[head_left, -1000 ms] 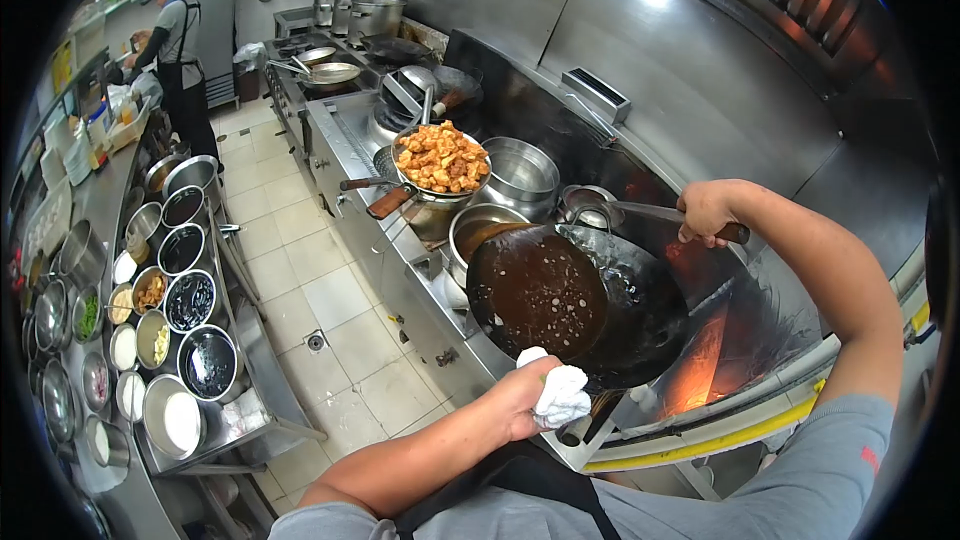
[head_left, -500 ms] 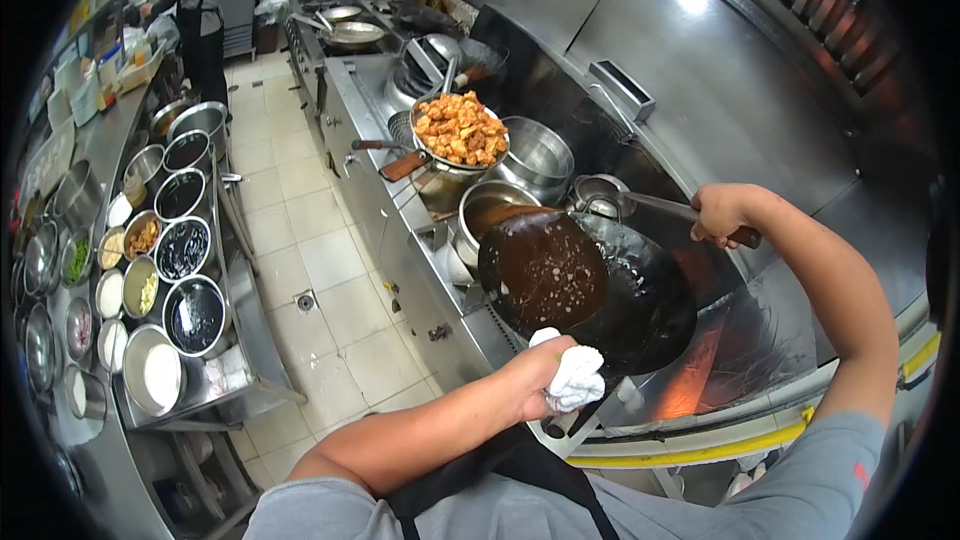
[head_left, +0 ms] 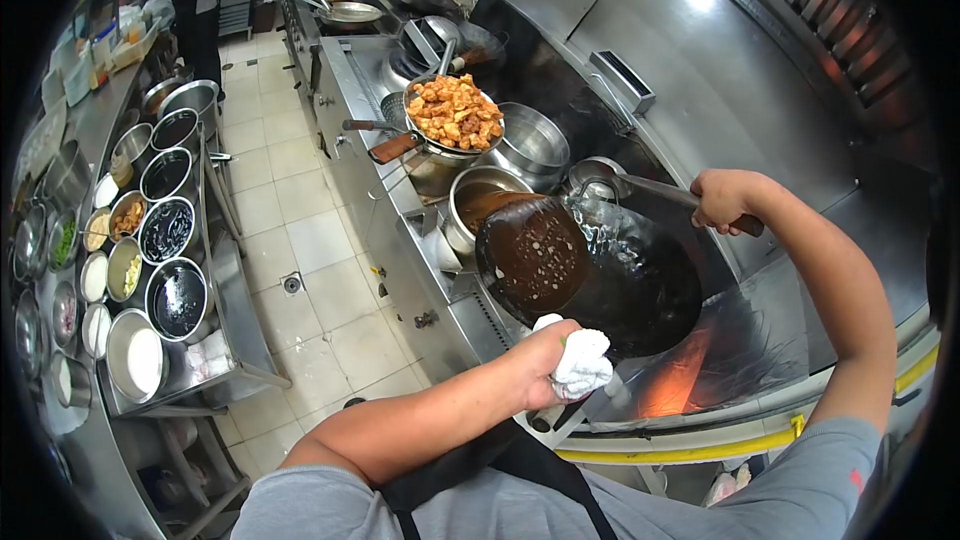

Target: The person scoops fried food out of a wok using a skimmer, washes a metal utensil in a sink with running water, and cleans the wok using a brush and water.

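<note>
My left hand [head_left: 550, 365] is closed around a folded white cloth [head_left: 582, 364] at the near edge of a large black wok [head_left: 650, 285]. The wok is tilted to the left, with brown oil [head_left: 535, 252] pooled against its left side. That lip meets the rim of a metal pot [head_left: 462, 215] holding brown liquid. My right hand [head_left: 722, 202] grips the wooden end of a long-handled ladle [head_left: 660, 190]. The ladle's bowl end is at a small metal pot [head_left: 583, 180] behind the wok.
Fried pieces [head_left: 455, 112] fill a strainer above another pot. A steel pot [head_left: 535, 140] stands behind. Orange flame glow [head_left: 675, 380] shows right of the wok. On the left, a steel table carries several containers of sauces [head_left: 168, 230] and ingredients. Another person [head_left: 197, 10] stands at the far left.
The wok tips slightly more to the left, and the oil pool in it has shrunk. My hands keep their grips. The whole view has shifted a little.
</note>
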`<state>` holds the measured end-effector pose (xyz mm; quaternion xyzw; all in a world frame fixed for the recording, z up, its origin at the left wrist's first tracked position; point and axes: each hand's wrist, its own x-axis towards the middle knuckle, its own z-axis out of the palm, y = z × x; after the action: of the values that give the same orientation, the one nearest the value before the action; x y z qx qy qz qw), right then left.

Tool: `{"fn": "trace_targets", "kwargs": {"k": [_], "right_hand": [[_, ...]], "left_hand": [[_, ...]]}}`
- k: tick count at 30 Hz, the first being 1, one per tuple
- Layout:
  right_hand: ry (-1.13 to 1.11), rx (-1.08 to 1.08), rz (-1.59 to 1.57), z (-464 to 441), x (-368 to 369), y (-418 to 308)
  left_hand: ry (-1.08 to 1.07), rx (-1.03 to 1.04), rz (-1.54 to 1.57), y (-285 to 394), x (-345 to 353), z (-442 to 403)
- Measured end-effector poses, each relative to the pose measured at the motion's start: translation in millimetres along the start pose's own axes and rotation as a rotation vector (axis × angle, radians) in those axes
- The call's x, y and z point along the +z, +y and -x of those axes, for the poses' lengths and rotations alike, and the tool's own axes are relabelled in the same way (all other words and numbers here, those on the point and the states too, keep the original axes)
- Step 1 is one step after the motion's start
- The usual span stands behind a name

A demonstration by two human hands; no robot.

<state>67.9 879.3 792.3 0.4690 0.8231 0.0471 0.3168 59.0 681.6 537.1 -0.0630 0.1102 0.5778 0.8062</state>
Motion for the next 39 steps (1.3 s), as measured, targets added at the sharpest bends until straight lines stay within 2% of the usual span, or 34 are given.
{"fn": "trace_targets", "kwargs": {"k": [10, 16, 19, 21, 31, 34, 36, 38, 39], "right_hand": [[0.046, 0.000, 0.087, -10.3, -7.7, -3.0], [0.063, -0.007, 0.174, -10.6, -17.3, -9.5], [0.083, 0.003, 0.219, -2.6, -23.8, -20.2], [0.096, 0.009, 0.239, -0.9, -28.6, -24.1], [0.228, 0.018, 0.368, -2.6, -55.5, -47.3], [0.264, 0.021, 0.414, 0.5, -60.6, -61.5], [0.325, -0.003, 0.474, 0.0, -64.3, -69.7], [0.360, 0.019, 0.500, 1.3, -68.0, -77.7], [0.421, 0.014, 0.527, 0.9, -70.4, -80.6]], "left_hand": [[-0.080, -0.055, 0.031, 14.0, -1.6, -15.9], [-0.027, -0.032, 0.028, 12.8, 7.5, -10.8], [-0.068, -0.024, 0.050, 15.0, 3.9, -13.7], [-0.168, -0.026, 0.081, 17.6, 1.4, -13.3], [-0.280, -0.005, 0.197, 33.2, -21.8, -29.3], [-0.347, 0.017, 0.188, 37.7, -35.0, -46.0], [-0.473, -0.004, 0.232, 41.7, -42.2, -61.1], [-0.463, 0.000, 0.231, 47.5, -53.7, -83.5], [-0.545, 0.004, 0.226, 51.4, -65.6, -103.4]]}}
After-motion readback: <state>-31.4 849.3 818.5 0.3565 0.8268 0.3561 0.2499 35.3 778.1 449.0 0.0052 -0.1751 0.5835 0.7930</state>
